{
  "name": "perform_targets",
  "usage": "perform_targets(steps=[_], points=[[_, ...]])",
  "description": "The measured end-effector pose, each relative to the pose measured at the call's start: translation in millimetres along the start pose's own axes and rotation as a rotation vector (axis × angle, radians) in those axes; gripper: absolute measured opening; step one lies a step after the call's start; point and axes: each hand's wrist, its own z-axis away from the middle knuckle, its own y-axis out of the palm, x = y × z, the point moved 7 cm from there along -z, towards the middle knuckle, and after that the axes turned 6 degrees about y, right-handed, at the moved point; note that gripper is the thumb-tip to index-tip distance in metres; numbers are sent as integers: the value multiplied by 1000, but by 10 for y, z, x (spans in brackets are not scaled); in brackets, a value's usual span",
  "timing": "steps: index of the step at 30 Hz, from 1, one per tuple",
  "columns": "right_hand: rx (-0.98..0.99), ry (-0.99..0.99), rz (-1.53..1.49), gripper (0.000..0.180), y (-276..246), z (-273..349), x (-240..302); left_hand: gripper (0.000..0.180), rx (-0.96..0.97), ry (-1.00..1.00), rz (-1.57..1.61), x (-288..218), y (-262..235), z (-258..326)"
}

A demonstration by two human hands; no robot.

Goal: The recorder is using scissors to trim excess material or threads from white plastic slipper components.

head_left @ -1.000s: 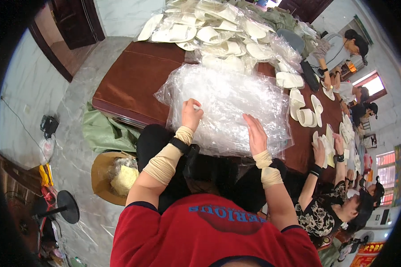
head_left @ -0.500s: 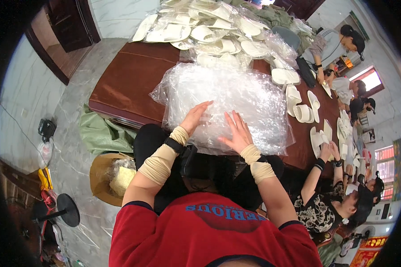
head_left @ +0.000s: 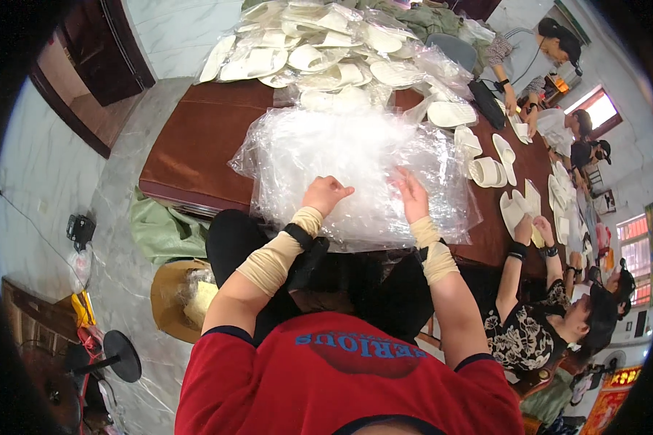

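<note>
A wide stack of clear plastic bags [head_left: 290, 156] lies flat on the brown-topped table in front of me. My left hand [head_left: 328, 194] is over its near part, fingers curled in and thumb meeting them in a pinch. Beside it, my right hand [head_left: 412, 194] is raised above the stack with bent fingers drawn together. Any thin film between the fingertips of either hand blends into the shiny bags, so I cannot make it out. Beyond the stack is a heap of cream slippers [head_left: 312, 58], many of them in clear bags.
Loose cream slippers [head_left: 487, 172] lie along the table's right side, where a co-worker's hands [head_left: 533, 230] handle one. More people work farther along. A cardboard box [head_left: 170, 297] and green cloth [head_left: 165, 228] are on the floor at left. The brown tabletop [head_left: 199, 138] extends left of the bags.
Both hands lay spread on the bags before; now their fingers are drawn in. My right hand has moved up and right, my left slightly down. The view has shifted a little.
</note>
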Motion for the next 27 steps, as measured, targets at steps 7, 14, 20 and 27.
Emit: perform_targets(steps=[7,14,20,27], points=[[21,-238,551,38,28,152,294,25,-78,-134,747,167,6,-57],[34,-264,666,41,-347,188,265,50,-506,408,-5,-364,-323,145],[142,-121,332,38,-288,78,-168,25,-334,365,-384,-489,36,297],[120,80,166,38,-122,105,-221,32,-234,219,-327,-524,368,206]])
